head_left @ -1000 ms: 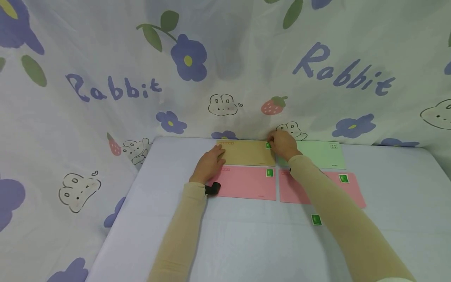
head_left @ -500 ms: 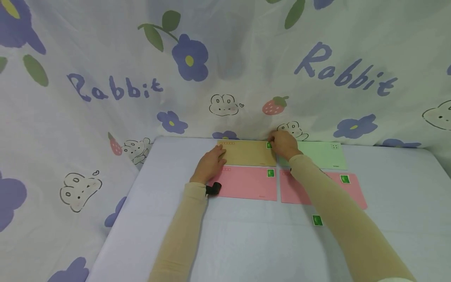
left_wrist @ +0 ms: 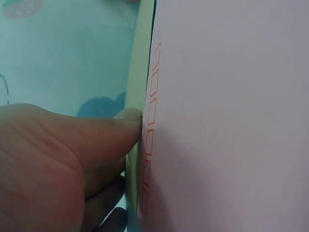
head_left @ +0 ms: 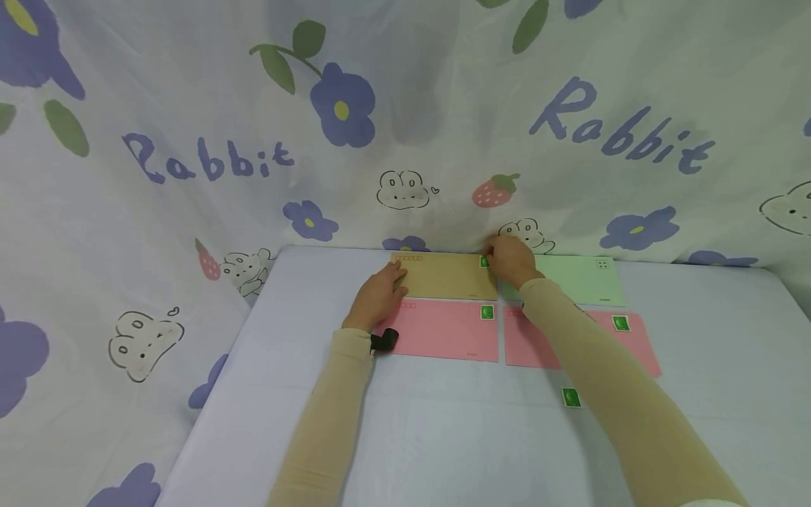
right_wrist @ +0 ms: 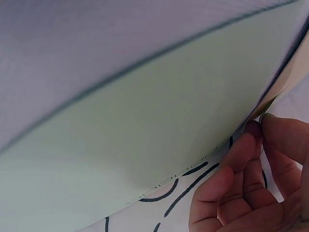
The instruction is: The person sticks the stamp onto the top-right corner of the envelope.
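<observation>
In the head view, my left hand (head_left: pixel 375 299) rests on the left end of a brown envelope (head_left: pixel 443 278), its fingers fairly straight. The left wrist view shows that thumb (left_wrist: pixel 116 130) against the narrow gap beside the pink envelope (left_wrist: pixel 231 116). My right hand (head_left: pixel 512 259) is at the brown envelope's upper right corner, pinching a small green stamp (head_left: pixel 484 261), partly hidden by the fingers. In the right wrist view, the thumb and index fingertips (right_wrist: pixel 270 121) meet at the envelope's edge. A pale green envelope (head_left: pixel 576 278) lies under the right wrist.
Two pink envelopes lie in the front row, the left one (head_left: pixel 446 334) and the right one (head_left: pixel 608 338), each with a green stamp. A loose green stamp (head_left: pixel 571 397) lies in front on the white table (head_left: pixel 443 436). A patterned curtain (head_left: pixel 431 105) hangs behind.
Both hands stay at the same places on the brown envelope. The view shifts very slightly; nothing else visibly moves.
</observation>
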Available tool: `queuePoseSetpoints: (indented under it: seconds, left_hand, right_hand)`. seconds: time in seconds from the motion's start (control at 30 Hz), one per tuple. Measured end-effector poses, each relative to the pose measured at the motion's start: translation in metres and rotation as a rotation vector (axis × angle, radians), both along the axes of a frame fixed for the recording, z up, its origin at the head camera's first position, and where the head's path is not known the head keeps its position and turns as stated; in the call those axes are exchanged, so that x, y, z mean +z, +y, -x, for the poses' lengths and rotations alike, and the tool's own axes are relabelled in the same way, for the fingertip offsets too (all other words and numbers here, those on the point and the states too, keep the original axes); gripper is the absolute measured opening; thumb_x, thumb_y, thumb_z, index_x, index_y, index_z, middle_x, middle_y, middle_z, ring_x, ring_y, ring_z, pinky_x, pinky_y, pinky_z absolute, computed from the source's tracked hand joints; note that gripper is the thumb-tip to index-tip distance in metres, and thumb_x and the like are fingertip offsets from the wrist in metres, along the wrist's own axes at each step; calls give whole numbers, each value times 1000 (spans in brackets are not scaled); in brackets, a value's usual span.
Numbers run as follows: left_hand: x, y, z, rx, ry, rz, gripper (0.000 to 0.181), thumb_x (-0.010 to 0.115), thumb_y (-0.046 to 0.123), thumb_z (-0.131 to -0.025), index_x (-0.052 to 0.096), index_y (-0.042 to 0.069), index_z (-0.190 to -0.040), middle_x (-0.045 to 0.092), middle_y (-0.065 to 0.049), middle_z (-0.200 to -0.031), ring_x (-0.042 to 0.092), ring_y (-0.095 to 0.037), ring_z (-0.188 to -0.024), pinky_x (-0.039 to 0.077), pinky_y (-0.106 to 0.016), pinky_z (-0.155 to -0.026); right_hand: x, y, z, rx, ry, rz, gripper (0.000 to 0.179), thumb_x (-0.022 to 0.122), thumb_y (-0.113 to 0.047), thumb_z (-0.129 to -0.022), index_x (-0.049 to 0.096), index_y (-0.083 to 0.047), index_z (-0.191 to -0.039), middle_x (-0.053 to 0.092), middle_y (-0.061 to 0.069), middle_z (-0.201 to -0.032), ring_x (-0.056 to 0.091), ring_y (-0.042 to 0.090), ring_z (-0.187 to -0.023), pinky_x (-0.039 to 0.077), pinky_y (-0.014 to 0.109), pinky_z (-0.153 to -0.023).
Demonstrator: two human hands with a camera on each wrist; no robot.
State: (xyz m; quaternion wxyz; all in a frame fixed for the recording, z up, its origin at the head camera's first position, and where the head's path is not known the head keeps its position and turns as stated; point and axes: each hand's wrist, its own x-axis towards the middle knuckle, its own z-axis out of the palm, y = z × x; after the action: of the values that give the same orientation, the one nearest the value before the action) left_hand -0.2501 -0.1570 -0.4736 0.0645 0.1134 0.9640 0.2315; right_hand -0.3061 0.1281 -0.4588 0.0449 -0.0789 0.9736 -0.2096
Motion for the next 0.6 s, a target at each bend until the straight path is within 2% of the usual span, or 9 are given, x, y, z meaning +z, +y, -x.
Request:
queuePoseSetpoints:
  seconds: [0.6]
  left_hand:
    - [2,0,-1,-7,7,-7,49,60,20,-102,50,4,-147,35,-10,-160,30,-30,-149,27,-46,-120]
  right_hand:
    - [-1,-2,0,-9,-3,-13,24,53,-11,-101,75,-7,-111,72,11,-115,65,31,-107,55,49,-88]
